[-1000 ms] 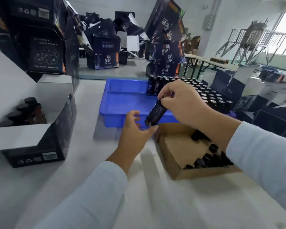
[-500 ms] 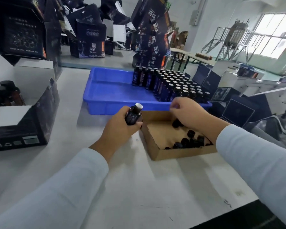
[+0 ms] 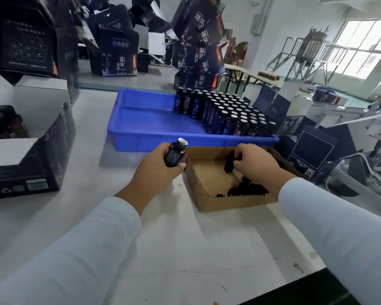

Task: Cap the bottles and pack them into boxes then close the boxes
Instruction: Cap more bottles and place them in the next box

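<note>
1. The bottle (image 3: 175, 154) stands nearly upright in the left hand (image 3: 161, 170), fingers curled round its dark body, its uncapped pale mouth showing, just beside the left wall of the cardboard tray (image 3: 207, 201).
2. The right hand (image 3: 252, 160) is down inside that tray, fingers curled at a black cap (image 3: 229, 165); it appears to pinch it, though the fingers hide the contact.
3. The step in hand is capping: 1 bottle held ready, a cap being fetched. Next the cap must be lifted clear, brought over the bottle's mouth and twisted on squarely.
4. More loose caps (image 3: 244, 190) lie in the tray's near corner; uncapped bottles fill the right of the blue bin (image 3: 141, 137); an open dark box (image 3: 31, 164) waits at left on the tabletop (image 3: 185, 249).
5. Compared with 0.5 s ago, the right hand has sunk deeper into the tray; the left hand keeps the bottle in much the same place.
</note>
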